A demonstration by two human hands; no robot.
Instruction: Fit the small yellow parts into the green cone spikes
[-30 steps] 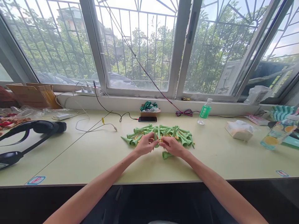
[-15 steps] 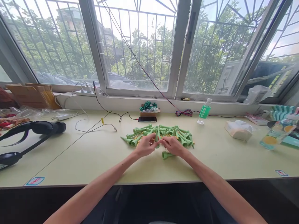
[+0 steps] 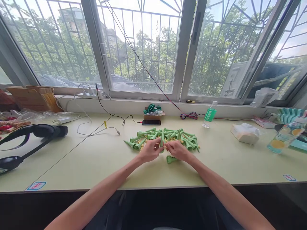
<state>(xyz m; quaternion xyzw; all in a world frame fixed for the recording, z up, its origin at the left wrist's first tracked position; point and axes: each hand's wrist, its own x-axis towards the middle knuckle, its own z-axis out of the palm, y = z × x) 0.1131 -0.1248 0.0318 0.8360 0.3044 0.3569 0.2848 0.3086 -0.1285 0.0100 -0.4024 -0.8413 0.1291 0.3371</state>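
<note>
My left hand (image 3: pixel 150 150) is closed around a green cone (image 3: pixel 161 145), which stands with its narrow end up. Close beside it on the right, my right hand (image 3: pixel 176 149) has its fingers pinched together; whatever is between the fingertips is too small to name. Behind both hands lies a heap of green cones (image 3: pixel 190 140) with small yellowish pieces among them. A single green cone (image 3: pixel 170 159) lies in front of the heap, partly under my right hand.
On the table (image 3: pixel 100 169) are a black phone (image 3: pixel 151 122), a small box (image 3: pixel 153 117) of green material, a bottle (image 3: pixel 210 115), a tissue pack (image 3: pixel 245 133), and a patterned bottle (image 3: pixel 279 142). A black headset (image 3: pixel 43 131) and white cable (image 3: pixel 83 133) lie left.
My right hand's fingertips have come slightly away from the cone in my left hand. The heap and the single cone in front have not moved.
</note>
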